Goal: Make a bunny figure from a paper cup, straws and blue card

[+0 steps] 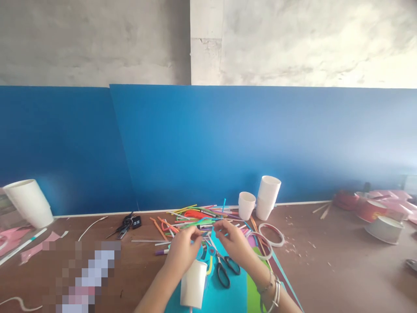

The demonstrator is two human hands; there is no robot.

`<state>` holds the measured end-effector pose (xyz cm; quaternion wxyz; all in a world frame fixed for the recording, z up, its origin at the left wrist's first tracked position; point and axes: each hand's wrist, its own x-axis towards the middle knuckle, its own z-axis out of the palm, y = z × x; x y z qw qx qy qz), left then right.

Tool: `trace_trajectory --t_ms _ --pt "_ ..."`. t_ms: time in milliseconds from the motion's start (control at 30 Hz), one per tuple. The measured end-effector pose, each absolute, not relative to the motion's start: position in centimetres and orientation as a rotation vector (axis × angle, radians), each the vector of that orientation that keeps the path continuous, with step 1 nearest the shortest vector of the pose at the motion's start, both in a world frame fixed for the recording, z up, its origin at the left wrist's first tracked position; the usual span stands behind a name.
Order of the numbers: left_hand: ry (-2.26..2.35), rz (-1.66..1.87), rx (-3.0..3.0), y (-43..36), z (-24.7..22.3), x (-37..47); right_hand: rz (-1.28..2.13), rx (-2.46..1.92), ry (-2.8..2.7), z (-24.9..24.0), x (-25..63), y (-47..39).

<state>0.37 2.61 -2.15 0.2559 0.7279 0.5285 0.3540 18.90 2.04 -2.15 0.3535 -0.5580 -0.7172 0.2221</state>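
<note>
While both forearms reach in from the near edge, the left hand [184, 251] and right hand [230, 241] face each other above a blue sheet [233, 282] on the brown table [312, 269]. The left hand's fingers curl with their tips drawn close together; the right hand's fingers are bent, thumb near forefinger. Whether either hand grips something small cannot be told.

Just below the left hand is the white cup [193, 287], over the blue sheet, with a bit of pink straw [191, 310] showing at its near end. Between the hands and the cup are a blue disc [200, 253], partly hidden by the left hand, and a small disc [212, 251] with a red mark, beside a yellow straw [210, 266]. The scissors [223, 274] lie just below the right hand, black handles toward the person.

Metal bangles [276, 296] circle the right wrist. A green sheet [253, 293] shows beside the blue one. Beyond the hands spread many coloured straws [192, 214], with a short cup [246, 206] and a taller cup stack [268, 198] to their right. Keys [129, 223] lie farther left, and a tilted cup stack [30, 203] stands near the left edge.
</note>
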Motion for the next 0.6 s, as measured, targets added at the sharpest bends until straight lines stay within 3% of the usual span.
trace_trajectory --t_ms 200,600 --pt "1.563 1.036 1.858 3.7 -1.8 -1.1 0.406 -1.794 -2.012 -4.4 21.9 3.3" --pt "1.527 0.915 1.922 3.3 -3.4 0.5 0.392 -1.845 -2.151 -5.9 20.7 3.1"
